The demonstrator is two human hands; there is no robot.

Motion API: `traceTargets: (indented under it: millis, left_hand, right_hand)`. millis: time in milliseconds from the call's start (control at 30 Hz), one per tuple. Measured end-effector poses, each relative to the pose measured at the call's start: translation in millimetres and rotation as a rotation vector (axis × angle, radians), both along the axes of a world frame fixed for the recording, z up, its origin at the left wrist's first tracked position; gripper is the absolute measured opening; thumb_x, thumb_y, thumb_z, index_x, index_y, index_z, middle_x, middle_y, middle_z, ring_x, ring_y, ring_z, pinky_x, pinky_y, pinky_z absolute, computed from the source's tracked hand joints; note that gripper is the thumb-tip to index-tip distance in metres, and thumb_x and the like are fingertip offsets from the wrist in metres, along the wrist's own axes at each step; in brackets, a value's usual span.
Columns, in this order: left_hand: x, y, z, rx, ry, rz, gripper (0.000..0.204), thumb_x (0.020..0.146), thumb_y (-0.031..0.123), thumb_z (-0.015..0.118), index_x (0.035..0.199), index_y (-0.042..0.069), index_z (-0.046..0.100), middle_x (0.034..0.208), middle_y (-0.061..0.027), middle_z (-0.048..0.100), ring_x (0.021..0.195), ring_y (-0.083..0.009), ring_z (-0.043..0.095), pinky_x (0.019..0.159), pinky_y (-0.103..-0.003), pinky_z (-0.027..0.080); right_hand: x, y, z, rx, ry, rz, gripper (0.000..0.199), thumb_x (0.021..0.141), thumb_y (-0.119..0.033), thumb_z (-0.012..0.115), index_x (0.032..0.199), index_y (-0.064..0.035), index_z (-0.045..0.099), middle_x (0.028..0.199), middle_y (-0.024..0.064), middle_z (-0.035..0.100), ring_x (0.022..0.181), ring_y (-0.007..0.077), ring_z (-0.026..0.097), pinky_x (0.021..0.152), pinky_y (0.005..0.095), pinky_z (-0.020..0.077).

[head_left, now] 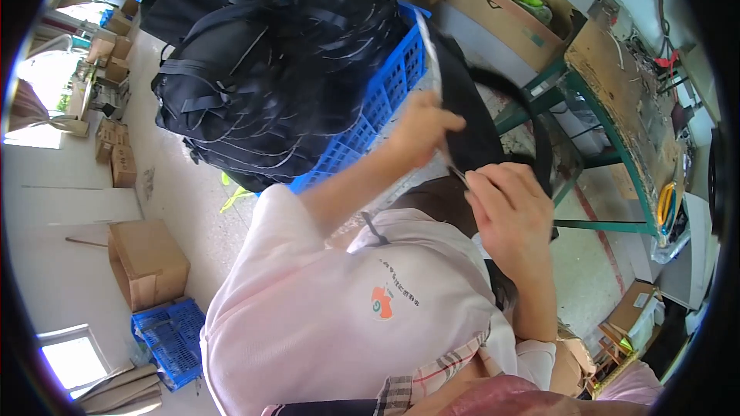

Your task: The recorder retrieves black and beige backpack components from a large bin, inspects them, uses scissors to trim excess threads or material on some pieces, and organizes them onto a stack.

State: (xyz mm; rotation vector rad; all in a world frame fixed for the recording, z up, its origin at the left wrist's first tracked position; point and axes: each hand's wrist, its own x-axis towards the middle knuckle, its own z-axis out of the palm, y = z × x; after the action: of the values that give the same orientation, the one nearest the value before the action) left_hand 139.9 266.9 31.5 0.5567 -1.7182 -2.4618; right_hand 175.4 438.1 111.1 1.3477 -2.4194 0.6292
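Note:
I hold a black fabric piece (472, 119) with a pale edge and a wide looped strap in front of me. Its exact kind is unclear. My left hand (422, 132), slightly blurred, is closed on the pale edge, with the thumb over the black side. Lower down, my right hand (510, 204) pinches the bottom corner between thumb and fingers. A thin light sliver shows at those fingertips, too small to name. Left of my hands, black backpacks (277, 69) with grey cords are heaped on a blue plastic crate (370, 108).
A cardboard box (501, 15) with grey and neon-yellow items stands at the back. To the right is a worn workbench (617, 100) on a green metal frame, with yellow-handled scissors (666, 204) at its edge. A carton (150, 262) and blue crates (171, 339) sit far left.

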Motion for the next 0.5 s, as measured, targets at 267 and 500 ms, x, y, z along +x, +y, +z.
traceTargets:
  millis: [267,500]
  left_hand:
    - [14.0,-205.6,131.0,-0.105,0.360,0.425,0.030,0.071,-0.003,0.054,0.102,0.001,0.052,0.091,-0.0122,0.058,0.082,-0.0263,0.058,0.073,-0.038,0.050]
    - [-80.0,-436.8,30.5,-0.014,0.287,0.616,0.028,0.079,0.002,0.049,0.107,0.000,0.048,0.105,-0.0170,0.052,0.094,-0.0320,0.052,0.081,-0.047,0.044]
  right_hand:
    - [-3.8,54.9,-14.8,-0.702,-0.658,-0.316,0.028,0.078,-0.019,0.056,0.097,0.0022,0.054,0.092,0.0109,0.055,0.079,0.0182,0.052,0.067,0.0267,0.0419]
    - [20.1,101.9,-99.3,-0.284,-0.641,-0.878,0.027,0.080,-0.017,0.054,0.101,0.0003,0.053,0.089,0.0106,0.055,0.071,0.0163,0.052,0.063,0.0253,0.0425]
